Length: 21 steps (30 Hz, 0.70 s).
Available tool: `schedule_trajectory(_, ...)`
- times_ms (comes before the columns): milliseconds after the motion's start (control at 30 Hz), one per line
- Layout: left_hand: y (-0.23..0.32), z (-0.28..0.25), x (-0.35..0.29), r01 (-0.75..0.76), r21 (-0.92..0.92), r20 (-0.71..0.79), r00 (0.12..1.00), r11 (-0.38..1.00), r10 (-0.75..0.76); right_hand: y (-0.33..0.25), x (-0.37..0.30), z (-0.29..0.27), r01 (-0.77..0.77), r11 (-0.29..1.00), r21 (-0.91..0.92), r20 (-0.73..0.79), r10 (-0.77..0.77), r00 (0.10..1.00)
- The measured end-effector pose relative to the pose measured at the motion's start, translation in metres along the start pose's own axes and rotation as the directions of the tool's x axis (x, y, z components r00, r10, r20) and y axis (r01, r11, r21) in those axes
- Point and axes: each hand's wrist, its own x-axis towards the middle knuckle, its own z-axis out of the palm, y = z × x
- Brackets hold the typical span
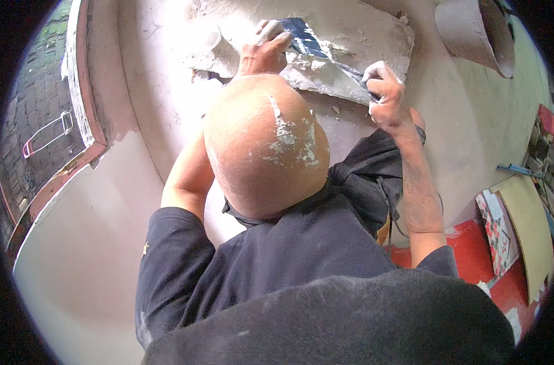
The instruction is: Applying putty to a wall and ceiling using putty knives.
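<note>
Pinches dark-blue plate (305, 39) by its left side in left grip (266, 50) | clasps slim tool (350, 71) in right grip (383, 91), angled toward plate

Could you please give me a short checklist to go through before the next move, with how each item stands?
1. Blue plate in the left hand: ok, held at its left side.
2. Thin tool in the right hand: ok, fist closed on it.
3. Right fingers clean: not ok, whitened.
4. Slab clean: not ok, crusted with pale material.
5. Tool's tip touching the plate: cannot tell.
</note>
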Motion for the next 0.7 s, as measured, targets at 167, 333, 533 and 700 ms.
schedule_trajectory(167,0.003,-0.001,0.001,-0.027,-0.033,-0.01,1.0,0.999,0.027,0.0,0.012,0.012,0.038,0.999,-0.004,0.042,-0.038,0.998)
schedule_trajectory(333,0.012,0.0,0.003,-0.093,-0.092,-0.02,0.996,0.991,0.092,0.013,0.021,0.03,0.076,0.997,-0.02,0.064,-0.074,0.995)
schedule_trajectory(533,0.013,-0.011,-0.013,-0.01,-0.131,0.17,0.985,0.991,0.033,0.066,0.086,0.06,0.01,0.997,-0.082,0.197,0.006,0.98)
schedule_trajectory(700,0.02,-0.029,-0.022,-0.01,-0.209,0.21,0.976,0.978,0.055,0.082,0.134,0.041,-0.09,0.972,-0.218,0.316,0.157,0.935)
